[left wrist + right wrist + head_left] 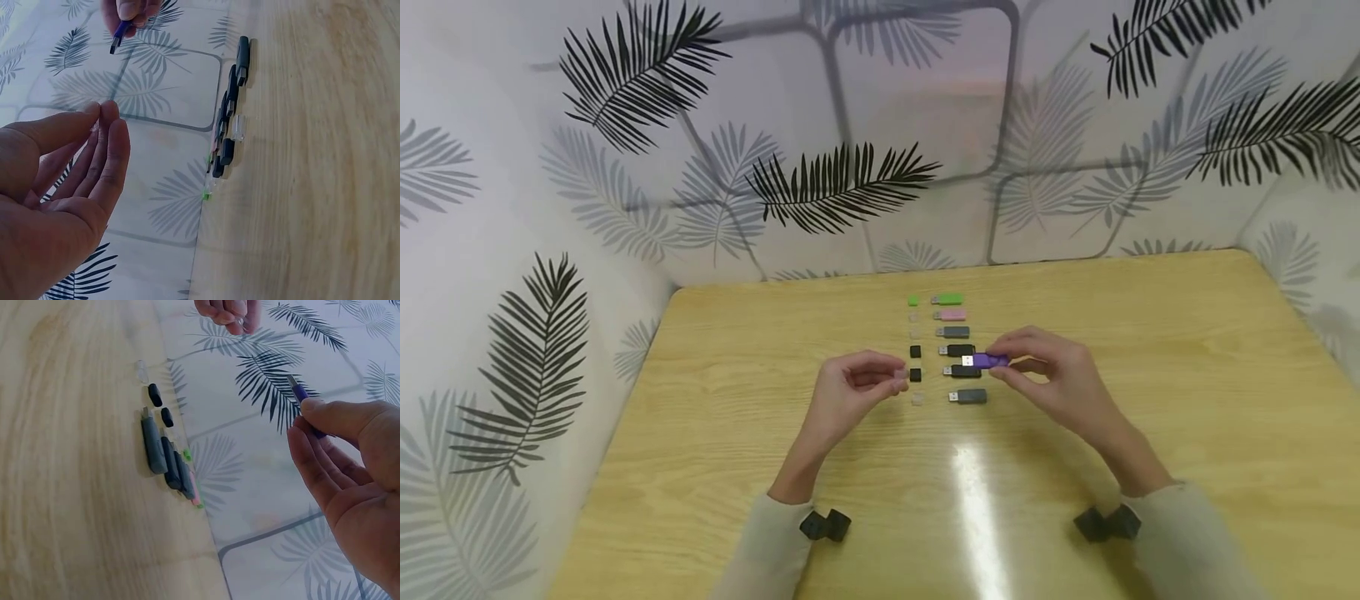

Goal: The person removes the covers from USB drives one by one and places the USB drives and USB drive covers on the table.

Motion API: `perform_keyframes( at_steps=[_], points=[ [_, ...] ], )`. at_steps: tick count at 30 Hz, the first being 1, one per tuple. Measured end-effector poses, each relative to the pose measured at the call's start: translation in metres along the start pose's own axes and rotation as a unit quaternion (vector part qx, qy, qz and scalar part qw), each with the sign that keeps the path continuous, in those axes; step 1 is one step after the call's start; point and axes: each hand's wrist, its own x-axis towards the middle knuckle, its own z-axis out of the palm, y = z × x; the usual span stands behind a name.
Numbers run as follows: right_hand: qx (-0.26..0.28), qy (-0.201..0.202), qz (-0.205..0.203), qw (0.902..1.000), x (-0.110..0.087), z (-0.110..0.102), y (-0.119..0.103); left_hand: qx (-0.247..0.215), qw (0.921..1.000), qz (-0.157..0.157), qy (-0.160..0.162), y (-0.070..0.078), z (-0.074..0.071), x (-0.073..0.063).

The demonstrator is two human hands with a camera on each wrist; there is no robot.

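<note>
My right hand [1051, 375] pinches a purple USB flash drive [987, 361] between thumb and fingertips, its metal plug pointing left. Raised above the table, the drive overlaps the two black flash drives in the head view. Thumb and fingertips of my left hand [855, 387] pinch a small clear cap [900, 376], mostly covered by the fingers. A gap separates the cap from the purple drive's plug. Beneath and between the hands lie uncapped drives, among them a dark grey flash drive [972, 397], with a loose clear cap [917, 400] to its left.
Behind the hands, a column of drives includes a green flash drive [950, 299], a pink flash drive [952, 315] and another grey flash drive [955, 332]. Left of them lie a green cap [913, 301], a black cap [915, 352] and others. A leaf-patterned wall [925, 225] borders the wooden table [737, 450].
</note>
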Motion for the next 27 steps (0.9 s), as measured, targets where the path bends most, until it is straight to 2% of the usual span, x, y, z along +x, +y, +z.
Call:
perform_keyframes(
  at_steps=[4, 9, 20, 23, 27],
  points=[
    [-0.026, 0.018, 0.034, 0.9989, -0.005, 0.004, 0.002, 0.005, 0.9999, -0.01, -0.005, -0.006, 0.005, 0.0],
    [-0.054, 0.039, 0.054, 0.9963, -0.011, 0.008, 0.007, 0.013, 0.9997, -0.02, -0.007, -0.014, 0.007, -0.002],
    [-0.062, 0.003, 0.107, 0.9924, -0.022, 0.012, 0.012, 0.062, 0.9967, -0.052, 0.004, -0.022, 0.007, -0.009],
    [-0.06, 0.0, 0.115, 0.9916, -0.022, 0.013, 0.011, 0.075, 0.9957, -0.053, 0.005, -0.022, 0.008, -0.01],
    [-0.067, 0.001, 0.117, 0.9909, -0.024, 0.012, 0.013, 0.12, 0.9916, -0.048, 0.005, -0.023, 0.01, -0.009]
  ],
)
